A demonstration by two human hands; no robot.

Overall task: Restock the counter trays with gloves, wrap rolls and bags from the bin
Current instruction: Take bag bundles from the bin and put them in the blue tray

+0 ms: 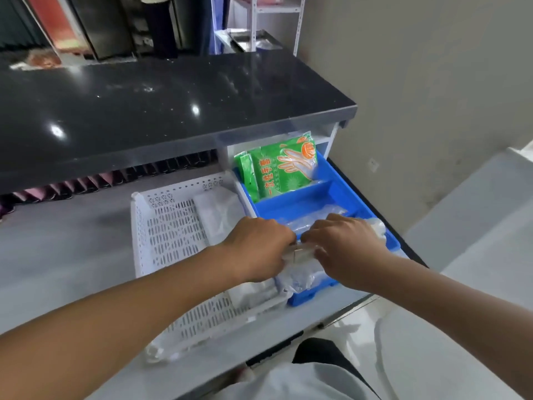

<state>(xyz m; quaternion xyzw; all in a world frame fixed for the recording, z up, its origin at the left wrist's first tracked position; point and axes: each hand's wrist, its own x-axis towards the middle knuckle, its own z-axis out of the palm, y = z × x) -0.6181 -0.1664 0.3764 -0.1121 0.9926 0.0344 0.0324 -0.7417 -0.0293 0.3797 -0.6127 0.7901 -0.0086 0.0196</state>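
While the green glove packs (pixel 284 166) stand in the blue tray (pixel 305 202), both hands' fingers, left hand (pixel 256 246) and right hand (pixel 343 243), pinch a clear bag bundle (pixel 300 255)

At centre frame, a left hand (pixel 259 246) and a right hand (pixel 343 249) together grip a bundle of clear plastic bags (pixel 300 269) over the near end of a blue divided tray (pixel 305 203). Green glove packets (pixel 285 168) stand in the tray's far compartment. A white perforated bin (pixel 173 235) sits touching the tray's left side, under a black countertop (pixel 144 105) filling the upper left.
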